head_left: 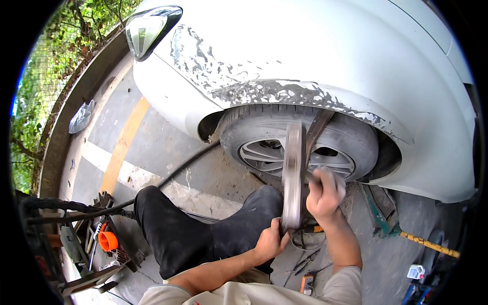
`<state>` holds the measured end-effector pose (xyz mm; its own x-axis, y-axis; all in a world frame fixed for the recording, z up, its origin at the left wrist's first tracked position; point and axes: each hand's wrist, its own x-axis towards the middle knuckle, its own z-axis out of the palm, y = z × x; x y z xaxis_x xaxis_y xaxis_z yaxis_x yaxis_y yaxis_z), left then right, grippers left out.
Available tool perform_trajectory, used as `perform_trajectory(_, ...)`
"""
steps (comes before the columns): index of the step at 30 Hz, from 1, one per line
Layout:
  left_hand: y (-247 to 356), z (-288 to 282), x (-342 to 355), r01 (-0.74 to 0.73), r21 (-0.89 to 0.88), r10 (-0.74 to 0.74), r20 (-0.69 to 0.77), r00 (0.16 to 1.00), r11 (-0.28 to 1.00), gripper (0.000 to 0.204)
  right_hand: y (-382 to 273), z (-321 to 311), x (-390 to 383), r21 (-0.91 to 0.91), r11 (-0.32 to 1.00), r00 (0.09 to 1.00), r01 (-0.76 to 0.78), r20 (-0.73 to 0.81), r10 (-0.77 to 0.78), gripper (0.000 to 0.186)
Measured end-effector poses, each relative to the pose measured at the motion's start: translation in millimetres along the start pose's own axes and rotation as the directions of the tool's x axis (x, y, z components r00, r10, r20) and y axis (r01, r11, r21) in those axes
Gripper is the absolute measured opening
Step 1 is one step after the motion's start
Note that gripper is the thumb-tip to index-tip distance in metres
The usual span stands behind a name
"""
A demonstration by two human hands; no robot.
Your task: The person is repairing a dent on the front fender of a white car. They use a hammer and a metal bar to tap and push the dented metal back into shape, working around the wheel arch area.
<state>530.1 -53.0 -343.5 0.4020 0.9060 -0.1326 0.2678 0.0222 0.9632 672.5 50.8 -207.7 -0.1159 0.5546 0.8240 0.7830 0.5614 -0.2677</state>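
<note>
A long, flat grey-brown bar (293, 173), blurred by motion, stands in front of the car wheel (254, 124). Its lower end is in my left hand (271, 241), with the fingers closed around it. Just to its right, my right hand (324, 195) is closed and partly smeared; what it grips I cannot make out. A dark flat strip (318, 129) slants across the upper part of the tyre, behind the bar. Above the wheel, the white fender (325, 56) has a band of grey, patchy, peeled paint (264, 92) along the arch.
A black hose (188, 161) runs from the left towards the wheel. Tools and an orange cup-shaped part (108, 241) sit in a rack at left. Pliers (306, 260) lie below my right arm. A green jack (378, 211) with a yellow handle (429, 244) stands at right.
</note>
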Motion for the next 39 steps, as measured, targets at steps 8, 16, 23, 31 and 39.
perform_trajectory(8, -2, 6, 1, -0.029, -0.011, 0.029, 0.012, 1.0, 1.0, 0.045, 2, 8, 4, -0.024, 0.998, 0.998, 0.065, -0.024, -0.066, 0.024)
perform_trajectory(16, -3, 4, 1, -0.043, 0.014, 0.043, 0.025, 0.999, 0.999, 0.047, 4, 22, 10, 0.046, 0.998, 0.998, 0.032, 0.061, -0.034, 0.024)
perform_trajectory(23, -4, 4, 0, -0.092, 0.0, 0.092, -0.006, 0.996, 0.996, 0.047, -10, 27, 23, 0.02, 0.995, 0.985, 0.096, 0.141, -0.098, 0.028)
perform_trajectory(31, -3, 8, -1, -0.055, -0.022, 0.055, 0.007, 0.998, 0.998, 0.046, -1, 17, 31, -0.056, 0.996, 0.993, 0.067, 0.1, -0.062, 0.024)
perform_trajectory(39, 8, -8, 1, -0.071, -0.036, 0.072, 0.016, 0.997, 0.997, 0.04, -20, 23, 10, -0.002, 0.981, 0.98, -0.196, 0.033, 0.196, 0.024)
